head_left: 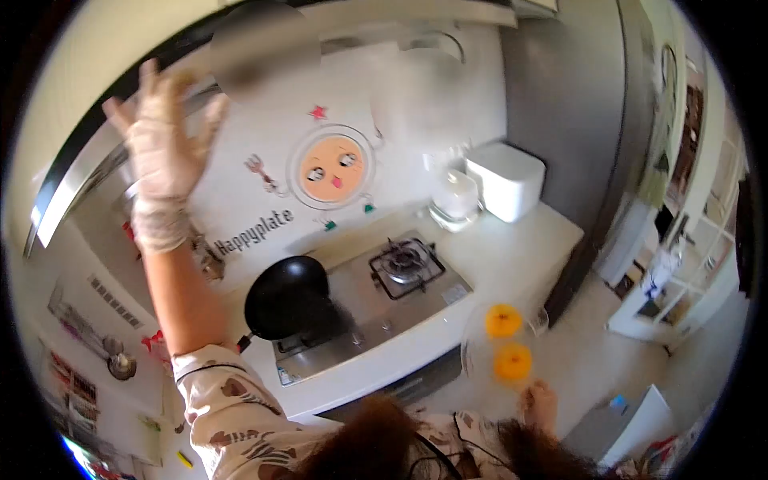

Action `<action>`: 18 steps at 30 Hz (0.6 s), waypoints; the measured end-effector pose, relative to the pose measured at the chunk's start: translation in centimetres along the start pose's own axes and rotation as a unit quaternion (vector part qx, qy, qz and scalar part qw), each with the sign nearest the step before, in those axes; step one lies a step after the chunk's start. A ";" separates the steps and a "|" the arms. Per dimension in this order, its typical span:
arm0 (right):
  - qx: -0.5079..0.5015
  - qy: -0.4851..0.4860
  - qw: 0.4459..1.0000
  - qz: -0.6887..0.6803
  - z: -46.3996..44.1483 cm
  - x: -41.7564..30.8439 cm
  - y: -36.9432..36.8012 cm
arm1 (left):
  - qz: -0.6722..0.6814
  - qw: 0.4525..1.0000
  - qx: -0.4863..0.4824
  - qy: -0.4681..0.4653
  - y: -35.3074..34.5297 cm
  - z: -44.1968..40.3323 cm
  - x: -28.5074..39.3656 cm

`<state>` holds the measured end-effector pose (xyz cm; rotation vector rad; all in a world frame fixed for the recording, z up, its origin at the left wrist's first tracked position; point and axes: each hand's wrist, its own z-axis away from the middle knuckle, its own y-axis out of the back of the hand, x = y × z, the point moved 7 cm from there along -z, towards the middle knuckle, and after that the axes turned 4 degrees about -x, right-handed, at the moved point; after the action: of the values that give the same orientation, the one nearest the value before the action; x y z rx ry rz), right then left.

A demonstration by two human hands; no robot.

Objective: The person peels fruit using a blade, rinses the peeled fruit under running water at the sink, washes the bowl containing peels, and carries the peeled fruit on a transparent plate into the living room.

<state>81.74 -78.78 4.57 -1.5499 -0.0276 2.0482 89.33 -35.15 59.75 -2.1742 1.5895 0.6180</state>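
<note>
My left hand (168,152), in a pale translucent glove, is raised at the upper left, near the range hood's edge (68,192). Its fingers are spread and nothing is in them; whether it touches the hood I cannot tell. Low on the right, my right hand (539,402) is closed at the near edge of a clear dish (470,352). Two round orange-yellow pieces, one farther (503,320) and one nearer (513,363), lie in this dish. They are blurred and their kind is unclear. The dish is in front of the counter, above the floor.
A black wok (280,296) sits on the left burner of the gas stove (368,328), its handle pointing left. The right burner (404,260) is bare. A white box-shaped appliance (508,180) and a glass-topped pot (456,196) stand at the counter's back right, beside a tall grey fridge (564,120).
</note>
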 end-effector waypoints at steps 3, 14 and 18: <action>-0.053 0.017 0.998 -0.041 -3.0 -2.1 1.3 | 0.116 0.991 0.060 0.017 2.4 0.5 3.7; -0.115 0.006 0.980 0.164 -15.2 -15.7 15.2 | 0.728 0.271 -0.523 0.350 -4.0 12.7 55.6; -0.144 -0.024 0.979 0.141 -19.3 -20.0 21.3 | 0.753 -0.155 -0.586 0.256 0.3 12.7 71.2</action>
<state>93.36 -111.58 8.53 -1.7609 -0.1347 2.3875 106.33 -84.61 9.85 -0.8149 -0.8896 -0.5180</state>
